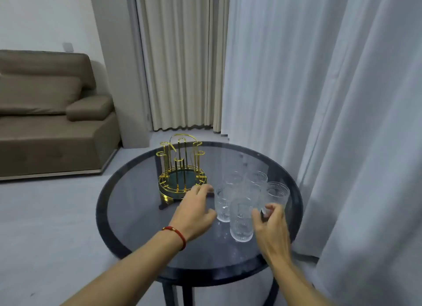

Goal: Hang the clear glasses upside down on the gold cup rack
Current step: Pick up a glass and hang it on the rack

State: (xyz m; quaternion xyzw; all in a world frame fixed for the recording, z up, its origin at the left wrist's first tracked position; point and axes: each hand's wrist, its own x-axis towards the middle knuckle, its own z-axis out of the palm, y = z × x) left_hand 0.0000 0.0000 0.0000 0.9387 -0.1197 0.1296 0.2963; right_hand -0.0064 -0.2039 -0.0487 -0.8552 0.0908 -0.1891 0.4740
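A gold wire cup rack (181, 168) with upright looped prongs stands empty on the far left part of a round dark glass table (137, 214). Several clear patterned glasses (241, 219) stand upright in a cluster to its right. My left hand (194, 211), with a red cord on the wrist, hovers with fingers spread between the rack's base and the left glass (222, 203), holding nothing. My right hand (270, 228) reaches in at the right side of the nearest glass, fingers curled beside it; a firm grip is not visible.
White sheer curtains (331, 100) hang close along the table's right and back edge. A brown sofa (50, 113) stands to the left across a pale floor. The table's front half is bare glass.
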